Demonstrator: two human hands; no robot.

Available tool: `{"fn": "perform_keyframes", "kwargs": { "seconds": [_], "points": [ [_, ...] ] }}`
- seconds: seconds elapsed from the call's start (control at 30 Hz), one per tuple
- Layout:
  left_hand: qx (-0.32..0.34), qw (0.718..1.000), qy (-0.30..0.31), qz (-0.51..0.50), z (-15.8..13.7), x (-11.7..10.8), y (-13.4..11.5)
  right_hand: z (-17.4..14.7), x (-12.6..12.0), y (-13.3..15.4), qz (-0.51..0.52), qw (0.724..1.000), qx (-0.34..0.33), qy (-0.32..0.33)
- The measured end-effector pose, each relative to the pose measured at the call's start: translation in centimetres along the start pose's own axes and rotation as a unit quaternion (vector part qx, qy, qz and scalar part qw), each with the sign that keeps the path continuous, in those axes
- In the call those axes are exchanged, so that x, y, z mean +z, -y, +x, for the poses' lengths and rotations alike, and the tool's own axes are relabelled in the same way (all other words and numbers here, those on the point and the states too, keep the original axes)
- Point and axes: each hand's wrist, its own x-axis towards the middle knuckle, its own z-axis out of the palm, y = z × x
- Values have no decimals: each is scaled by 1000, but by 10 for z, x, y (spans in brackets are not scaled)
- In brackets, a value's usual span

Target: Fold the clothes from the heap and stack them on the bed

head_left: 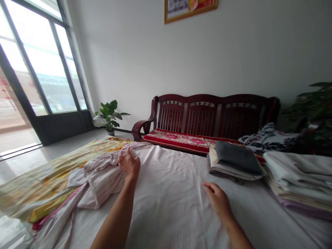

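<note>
My left hand (pixel 129 163) is at the edge of a crumpled pale pink striped cloth (pixel 105 188), its fingers bent and closed on the fabric. Whether that cloth is a garment I cannot tell. A wide white sheet (pixel 166 200) with long creases spreads beneath both arms. At one of those creases, right of the middle, my right hand (pixel 216 197) has its thumb and fingers pinched together on the sheet. Left of the striped cloth lies a yellow flowered cloth (pixel 64 166) with a pink trim showing along its near side.
A folded stack with a dark grey cloth (pixel 236 157) on top sits at the right, beside a taller pile of folded fabric (pixel 301 176). Behind stand a dark red wooden bench (pixel 202 114) and a potted plant (pixel 110 116). A patterned cushion (pixel 269 138) rests on the bench.
</note>
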Motion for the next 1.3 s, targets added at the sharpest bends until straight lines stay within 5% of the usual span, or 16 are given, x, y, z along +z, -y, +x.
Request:
{"fn": "perform_keyframes", "kwargs": {
  "seconds": [0.23,0.43,0.6,0.77,0.9,1.07,1.17,1.3],
  "points": [
    [-27,987,156,13,45,4,29,-1,-1,4,-3,1000,2,11],
    [-5,993,108,-48,45,3,22,0,0,3,1,1000,7,7],
    [55,986,69,-143,7,2,-15,-1,1,4,18,999,24,10],
    [217,881,166,-386,-71,9,-62,-6,-2,18,99,994,51,17],
    [192,830,265,-452,-127,17,-76,-19,6,34,185,973,27,136],
    [152,774,347,-506,-156,11,-81,-35,37,59,250,934,-7,255],
    [151,740,398,-521,-162,-1,-86,-39,50,76,279,930,-12,237],
    [179,717,454,-498,-157,-19,-84,-42,47,89,285,947,61,133]
  ]
}}
